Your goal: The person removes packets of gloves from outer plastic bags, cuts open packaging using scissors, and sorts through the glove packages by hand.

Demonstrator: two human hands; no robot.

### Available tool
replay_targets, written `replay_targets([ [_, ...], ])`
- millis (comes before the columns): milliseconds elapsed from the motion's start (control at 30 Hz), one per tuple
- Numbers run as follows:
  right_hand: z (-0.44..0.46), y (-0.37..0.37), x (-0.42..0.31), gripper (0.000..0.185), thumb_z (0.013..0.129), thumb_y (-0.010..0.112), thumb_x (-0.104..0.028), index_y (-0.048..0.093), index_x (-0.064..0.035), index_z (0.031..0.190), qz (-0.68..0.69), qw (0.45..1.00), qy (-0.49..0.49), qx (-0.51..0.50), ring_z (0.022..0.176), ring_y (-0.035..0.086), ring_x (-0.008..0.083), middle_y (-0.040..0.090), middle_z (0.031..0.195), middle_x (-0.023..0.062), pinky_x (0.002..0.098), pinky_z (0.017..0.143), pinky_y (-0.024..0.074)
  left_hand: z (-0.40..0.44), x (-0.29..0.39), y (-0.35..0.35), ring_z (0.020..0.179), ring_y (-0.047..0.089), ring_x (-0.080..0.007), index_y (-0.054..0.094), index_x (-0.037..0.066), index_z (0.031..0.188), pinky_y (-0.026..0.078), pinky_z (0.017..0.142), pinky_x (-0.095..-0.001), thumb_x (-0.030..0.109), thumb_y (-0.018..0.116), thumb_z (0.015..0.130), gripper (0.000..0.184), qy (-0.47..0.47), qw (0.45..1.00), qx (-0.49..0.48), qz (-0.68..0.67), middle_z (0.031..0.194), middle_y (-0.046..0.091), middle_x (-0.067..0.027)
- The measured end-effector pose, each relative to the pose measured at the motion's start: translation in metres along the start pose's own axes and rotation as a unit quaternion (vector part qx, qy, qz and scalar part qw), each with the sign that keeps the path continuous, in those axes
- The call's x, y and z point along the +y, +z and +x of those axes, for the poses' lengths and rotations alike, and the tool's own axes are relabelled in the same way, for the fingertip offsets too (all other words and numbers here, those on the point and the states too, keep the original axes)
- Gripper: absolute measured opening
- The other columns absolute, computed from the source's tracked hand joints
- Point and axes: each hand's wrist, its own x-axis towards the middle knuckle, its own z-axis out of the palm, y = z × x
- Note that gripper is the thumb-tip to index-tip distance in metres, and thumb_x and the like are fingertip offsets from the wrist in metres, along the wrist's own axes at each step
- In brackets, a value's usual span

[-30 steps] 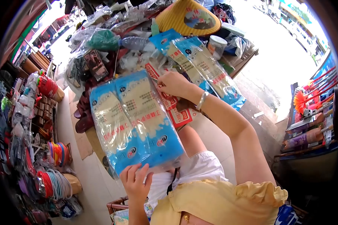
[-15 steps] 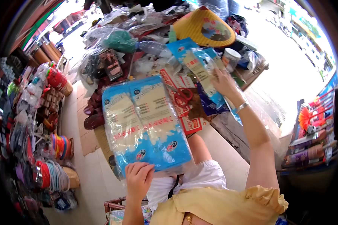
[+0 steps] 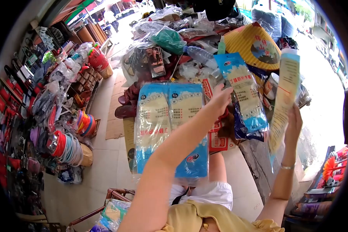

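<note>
Two blue and cream glove packets [image 3: 152, 123] in clear plastic lie side by side over my lap, partly hidden by my left forearm. My left hand [image 3: 220, 101] is stretched across them, blurred, close to the left edge of another blue packet [image 3: 241, 89] on the pile; its fingers look spread, with nothing held. At the right, my right hand [image 3: 294, 121] holds up one more packet [image 3: 285, 96] by its lower part, nearly upright. Red and white packaging [image 3: 219, 142] lies between the lap packets and the pile, with red scissor handles partly hidden.
A yellow conical hat [image 3: 253, 46], a green plastic bag [image 3: 169, 40], a clear bottle [image 3: 201, 55] and a white tub [image 3: 272, 86] sit on the heap ahead. Hose coils [image 3: 69, 149] and shelved goods stand left. A wooden chair arm [image 3: 114, 193] is near my left side.
My right hand has lifted a packet off the pile and raised it at the right. My left hand has left the lower edge of the lap packets and reached across them. The view has turned.
</note>
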Motion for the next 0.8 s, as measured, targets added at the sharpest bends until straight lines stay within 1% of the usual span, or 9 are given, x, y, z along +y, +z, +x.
replay_targets([
  [200, -0.026, -0.042, -0.029, 0.035, 0.095, 0.039, -0.014, 0.049, 0.0086, 0.119, 0.043, 0.998, 0.028, 0.037, 0.102, 0.053, 0.0157, 0.057, 0.111, 0.0119, 0.028, 0.09, 0.0388, 0.055, -0.017, 0.04, 0.083, 0.06, -0.0236, 0.044, 0.003, 0.117, 0.05, 0.065, -0.0384, 0.008, 0.058, 0.08, 0.04, 0.016, 0.987, 0.143, 0.075, 0.102, 0.058, -0.0121],
  [267, -0.029, -0.051, -0.025, 0.034, 0.094, 0.039, -0.013, 0.05, 0.0089, 0.119, 0.039, 0.998, 0.028, 0.031, 0.103, 0.052, 0.0156, 0.056, 0.112, 0.0125, 0.0281, 0.092, 0.0376, 0.055, -0.008, 0.039, 0.076, 0.063, -0.0241, 0.051, 0.001, 0.107, 0.051, 0.063, -0.0405, 0.005, 0.057, 0.079, 0.03, -0.019, 0.997, 0.051, -0.047, 0.094, 0.061, -0.0121],
  [367, -0.03, -0.053, -0.022, 0.033, 0.094, 0.038, -0.011, 0.05, 0.0076, 0.119, 0.011, 0.999, 0.006, 0.033, 0.105, 0.051, 0.0153, 0.056, 0.112, 0.0119, 0.0284, 0.092, 0.037, 0.028, 0.028, 0.05, 0.066, 0.061, -0.0197, 0.057, 0.004, 0.097, 0.052, 0.057, -0.035, 0.0, 0.056, 0.076, 0.021, 0.098, 0.982, -0.025, -0.159, 0.078, 0.06, -0.0068],
  [500, -0.021, -0.027, -0.013, 0.031, 0.094, 0.042, -0.012, 0.053, 0.0048, 0.118, -0.067, 0.997, -0.034, 0.028, 0.105, 0.055, 0.0198, 0.056, 0.117, 0.0135, 0.0302, 0.09, 0.0429, -0.035, 0.085, 0.01, 0.072, 0.059, -0.021, 0.055, 0.002, 0.101, 0.05, 0.062, -0.0316, -0.001, 0.055, 0.075, 0.027, 0.204, 0.954, -0.072, -0.209, 0.094, 0.061, -0.0105],
  [533, -0.016, -0.016, -0.011, 0.03, 0.094, 0.045, -0.013, 0.054, 0.0031, 0.117, -0.098, 0.992, -0.071, 0.04, 0.105, 0.056, 0.0213, 0.056, 0.118, 0.0139, 0.0308, 0.089, 0.0454, -0.053, 0.094, -0.018, 0.075, 0.058, -0.0236, 0.054, 0.002, 0.101, 0.05, 0.062, -0.0321, -0.001, 0.055, 0.073, 0.028, 0.463, 0.878, -0.024, 0.123, 0.098, 0.06, -0.0125],
  [567, -0.007, 0.0, -0.019, 0.028, 0.092, 0.048, -0.012, 0.056, 0.0012, 0.115, -0.121, 0.986, -0.109, 0.019, 0.104, 0.057, 0.0235, 0.056, 0.118, 0.0152, 0.0314, 0.088, 0.0474, -0.074, 0.102, -0.047, 0.078, 0.058, -0.0262, 0.053, 0.001, 0.101, 0.049, 0.063, -0.0326, -0.001, 0.055, 0.072, 0.029, 0.636, 0.638, 0.027, 0.432, 0.103, 0.058, -0.0144],
  [667, 0.028, 0.053, -0.03, 0.031, 0.088, 0.053, -0.014, 0.056, -0.0054, 0.118, -0.292, 0.905, -0.309, -0.012, 0.107, 0.055, 0.0288, 0.054, 0.119, 0.0178, 0.0353, 0.089, 0.0477, -0.164, 0.13, -0.066, 0.1, 0.056, -0.0228, 0.048, -0.003, 0.115, 0.051, 0.079, -0.036, 0.0, 0.046, 0.076, 0.039, 0.347, 0.936, -0.048, 0.04, 0.116, 0.055, -0.0133],
  [700, 0.037, 0.071, -0.029, 0.038, 0.086, 0.055, -0.017, 0.051, -0.007, 0.122, -0.316, 0.892, -0.318, -0.057, 0.112, 0.05, 0.0312, 0.05, 0.124, 0.0186, 0.0385, 0.093, 0.0441, -0.189, 0.136, -0.088, 0.107, 0.054, -0.0208, 0.046, -0.001, 0.119, 0.05, 0.085, -0.0366, 0.0, 0.047, 0.076, 0.043, 0.286, 0.951, -0.084, -0.086, 0.117, 0.055, -0.0109],
  [800, 0.034, 0.117, -0.025, 0.059, 0.083, 0.06, -0.028, 0.037, -0.0106, 0.134, -0.311, 0.904, -0.264, -0.124, 0.124, 0.036, 0.0347, 0.038, 0.135, 0.0186, 0.0442, 0.102, 0.0309, -0.256, 0.158, -0.139, 0.101, 0.059, -0.0225, 0.05, -0.001, 0.117, 0.048, 0.088, -0.0354, 0.005, 0.05, 0.075, 0.042, 0.32, 0.945, -0.021, 0.072, 0.114, 0.058, -0.0123],
])
